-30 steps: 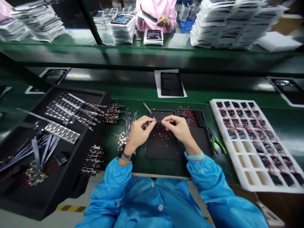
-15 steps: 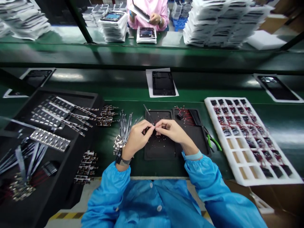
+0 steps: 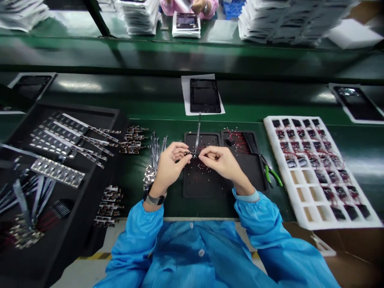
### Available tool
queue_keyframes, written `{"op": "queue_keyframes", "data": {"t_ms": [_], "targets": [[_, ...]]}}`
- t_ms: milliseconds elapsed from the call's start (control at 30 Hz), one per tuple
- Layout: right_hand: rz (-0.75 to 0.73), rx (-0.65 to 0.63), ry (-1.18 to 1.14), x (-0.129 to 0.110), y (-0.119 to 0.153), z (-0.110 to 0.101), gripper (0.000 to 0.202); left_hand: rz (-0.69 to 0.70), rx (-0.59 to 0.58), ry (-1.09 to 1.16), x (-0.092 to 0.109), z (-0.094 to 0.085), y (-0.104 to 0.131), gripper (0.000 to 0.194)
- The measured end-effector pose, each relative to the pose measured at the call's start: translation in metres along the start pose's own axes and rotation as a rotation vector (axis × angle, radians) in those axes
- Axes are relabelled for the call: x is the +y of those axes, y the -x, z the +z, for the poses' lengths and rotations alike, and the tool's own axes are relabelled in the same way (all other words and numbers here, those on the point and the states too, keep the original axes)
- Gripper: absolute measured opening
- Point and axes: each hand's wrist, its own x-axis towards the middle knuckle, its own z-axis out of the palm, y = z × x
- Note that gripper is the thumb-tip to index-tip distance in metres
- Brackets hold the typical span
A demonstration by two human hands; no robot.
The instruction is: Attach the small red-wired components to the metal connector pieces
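Observation:
My left hand (image 3: 170, 166) pinches a small circuit board with a flat ribbon cable (image 3: 198, 136), the cable pointing away from me. Close to the board's right side, my right hand (image 3: 223, 163) has thumb and forefinger pressed together. Whatever those fingertips grip is too small to make out. Both hands are over a shallow black tray (image 3: 202, 189) scattered with tiny pale bits. Left of my left hand lies a bunch of similar boards with ribbon cables (image 3: 150, 174).
Green-handled pliers (image 3: 271, 174) lie right of the tray. Further right, a white foam tray (image 3: 301, 218) holds black parts with red wires. A black bin (image 3: 105, 114) of boards stands left. Behind the tray lies a dark panel (image 3: 205, 96) on paper. A co-worker's hand (image 3: 199, 6) shows at the top.
The ribbon cable has swung from leaning left to nearly straight away from me. My fingertips have drawn slightly apart, showing the board. The whole view has shifted a little.

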Motion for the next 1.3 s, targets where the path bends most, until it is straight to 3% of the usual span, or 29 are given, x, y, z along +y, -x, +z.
{"op": "queue_keyframes", "data": {"t_ms": [267,600,1067,1300], "targets": [[0.070,-0.042,-0.110,0.0021,-0.0003,0.0035,0.026,-0.082,-0.056,0.084,-0.0023,0.0014,-0.0017,0.022],[0.090,-0.038,-0.130,-0.0006,-0.0010,0.0054,0.024,-0.103,-0.045,0.088,0.0008,0.0024,-0.0012,0.022],[0.123,-0.141,-0.132,0.0059,-0.0031,0.0014,0.032,-0.063,-0.063,0.036,-0.0008,-0.0020,-0.0017,0.018],[0.110,-0.127,-0.082,0.0089,-0.0019,0.0033,0.031,-0.063,-0.054,0.000,-0.0032,-0.0020,-0.0022,0.018]]}}
